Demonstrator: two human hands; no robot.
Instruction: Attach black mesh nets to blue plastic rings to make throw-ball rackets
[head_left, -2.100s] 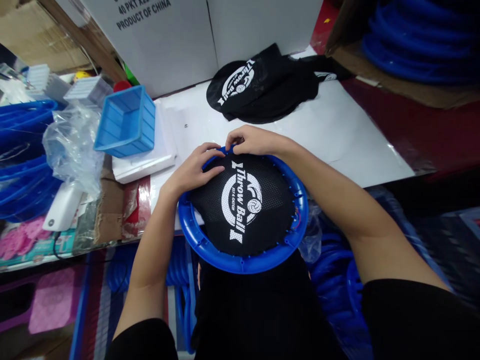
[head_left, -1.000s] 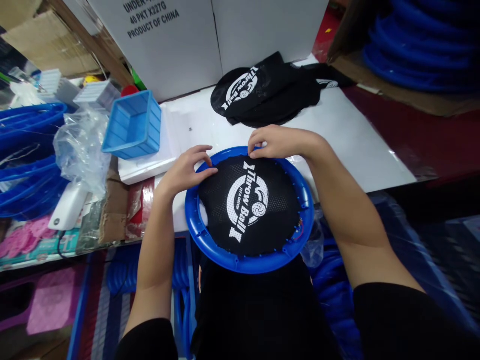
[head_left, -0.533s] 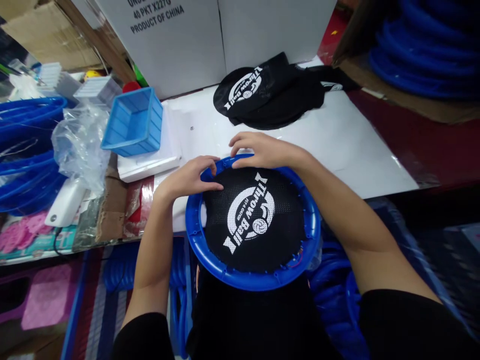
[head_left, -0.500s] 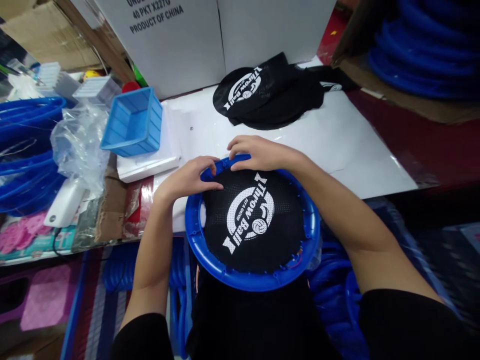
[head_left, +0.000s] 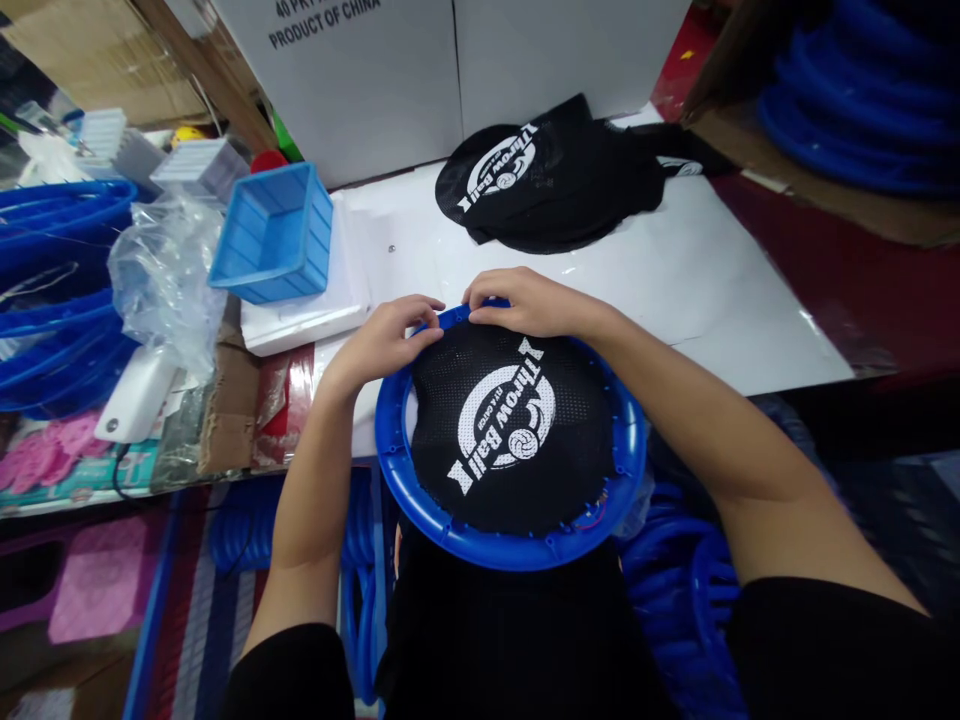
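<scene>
Above the person's lap, at the near edge of the worktable: one blue ring, tilted toward the wearer. Whether it touches the table cannot be told.

Within the ring: one round black mesh panel, white print reading "Throw Ball" running aslant. Small blue pegs stand around its edge; a strip of white shows at the left, between panel and ring. Lower right: thin reddish strands.

Left hand: at the ring's upper left, fingers bent over the rim, thumb at the panel's edge; firmness of grip cannot be told.

Right hand: at the ring's far side, just beside the left, fingers curled and thumb drawn close to them; whether mesh or rim is pinched cannot be told.

Beyond the ring: white sheet; on it, a heap of black mesh pieces, one bearing the same print, before a white carton.

To the left: light blue bin on a white slab; clear plastic bag; white device with dark cable; further blue rings; pink pieces.

To the right: cardboard box with stacked blue rings.
</scene>
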